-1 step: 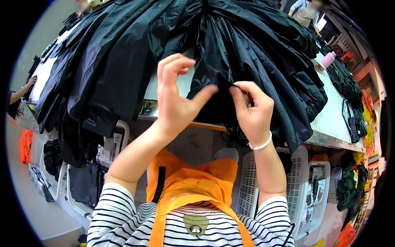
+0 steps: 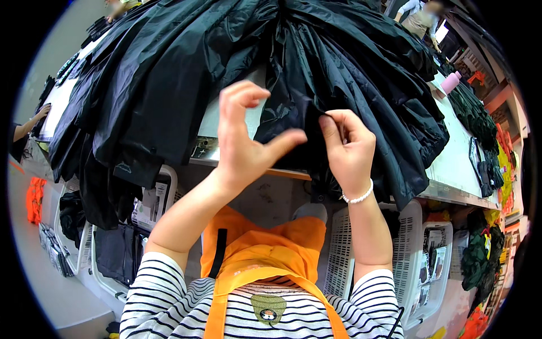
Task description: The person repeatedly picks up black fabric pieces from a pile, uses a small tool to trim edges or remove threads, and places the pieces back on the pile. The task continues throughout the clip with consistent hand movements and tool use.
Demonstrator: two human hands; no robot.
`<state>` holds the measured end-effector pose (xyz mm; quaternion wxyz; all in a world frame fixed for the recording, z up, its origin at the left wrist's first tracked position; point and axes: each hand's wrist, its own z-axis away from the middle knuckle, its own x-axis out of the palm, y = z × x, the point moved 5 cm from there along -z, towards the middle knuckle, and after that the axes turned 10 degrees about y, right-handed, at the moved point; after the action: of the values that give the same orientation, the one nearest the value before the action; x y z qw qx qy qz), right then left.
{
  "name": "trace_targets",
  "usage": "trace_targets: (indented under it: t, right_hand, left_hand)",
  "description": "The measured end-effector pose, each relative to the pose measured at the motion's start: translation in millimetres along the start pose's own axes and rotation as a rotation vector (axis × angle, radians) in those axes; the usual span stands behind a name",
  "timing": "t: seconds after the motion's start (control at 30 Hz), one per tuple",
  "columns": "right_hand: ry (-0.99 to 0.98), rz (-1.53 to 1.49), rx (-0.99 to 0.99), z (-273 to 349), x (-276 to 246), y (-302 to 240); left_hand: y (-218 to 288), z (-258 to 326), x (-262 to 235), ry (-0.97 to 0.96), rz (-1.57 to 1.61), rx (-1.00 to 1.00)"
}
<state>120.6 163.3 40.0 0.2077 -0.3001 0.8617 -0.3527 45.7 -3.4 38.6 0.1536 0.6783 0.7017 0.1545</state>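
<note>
Thin, glossy black garments (image 2: 169, 90) fan out in long folds over the white table (image 2: 443, 133) and hang past its near edge. My right hand (image 2: 350, 144), with a white bead bracelet on the wrist, pinches an edge of one black garment (image 2: 307, 93) between thumb and bent fingers. To its left, my left hand (image 2: 240, 141) is raised over the table edge. Its thumb points right and its fingers curl above, with a wide gap between and nothing held. What lies inside my right fingers is mostly hidden.
White plastic baskets (image 2: 415, 243) stand below the table at right, and more baskets with dark folded cloth (image 2: 117, 254) at left. A pink bottle (image 2: 450, 82) stands at the table's right. Other people (image 2: 420, 20) are at the far right and left edges.
My left hand has drawn slightly down, its thumb coming away from the garment's edge. The right hand keeps its pinch, and the cloth beside it has shifted a little.
</note>
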Motion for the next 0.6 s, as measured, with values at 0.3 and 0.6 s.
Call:
trace_targets:
  t: [0.3,0.6]
  right_hand:
    - [-0.090,-0.123,0.154,-17,-15,34]
    - [-0.071,-0.217,0.461,-19,-17,62]
  left_hand:
    - [-44,-6,-2,-0.274,0.193,-0.544]
    - [-96,5,-10,-0.428,0.217,-0.927]
